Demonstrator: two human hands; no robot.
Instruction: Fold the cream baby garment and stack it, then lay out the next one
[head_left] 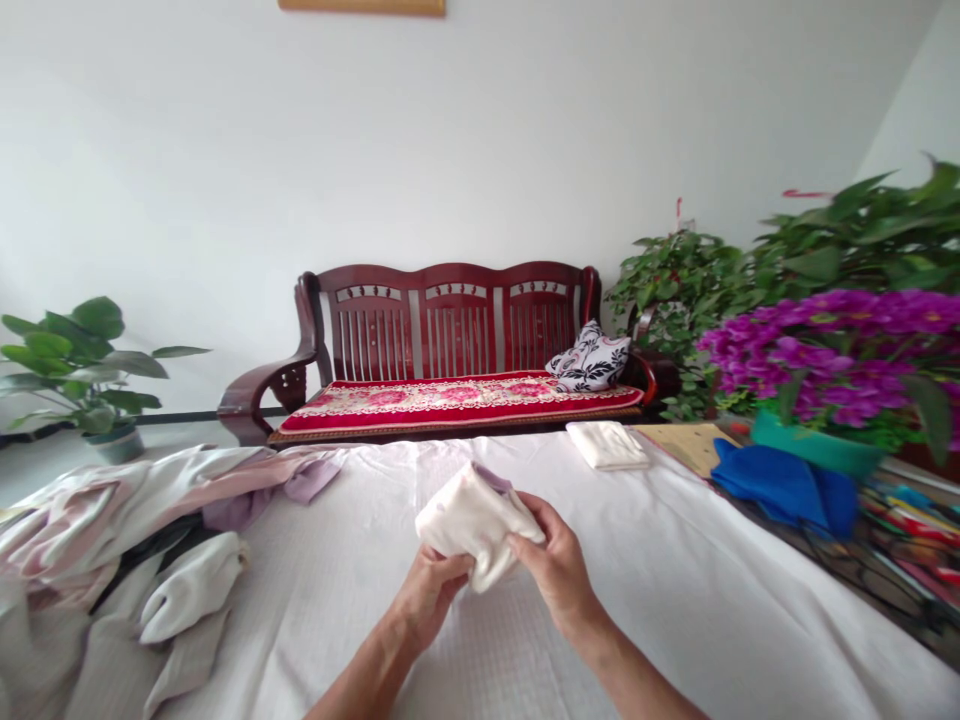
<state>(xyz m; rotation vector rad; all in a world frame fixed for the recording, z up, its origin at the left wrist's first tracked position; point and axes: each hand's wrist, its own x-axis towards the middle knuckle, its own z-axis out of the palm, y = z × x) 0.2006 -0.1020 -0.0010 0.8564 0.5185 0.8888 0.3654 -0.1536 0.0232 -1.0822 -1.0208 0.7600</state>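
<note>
A small cream-white folded garment (472, 515), with a bit of lilac showing at its upper right edge, is held up above the white cloth (337, 600). My left hand (433, 590) pinches its lower left edge between thumb and fingers. On the right side my right hand (553, 555) grips it, the thumb on the near face and the fingers behind. What kind of garment it is, I cannot tell. Farther back on the cloth lies a flat folded white garment (607, 446).
Loose clothes (150, 560) in white, pink, lilac and grey are heaped at the left. A blue cloth (784, 485), a purple-flowered plant (840, 350) and blurred small items stand along the right. Behind the table is a wooden bench (450, 320) with a patterned cushion (591, 358).
</note>
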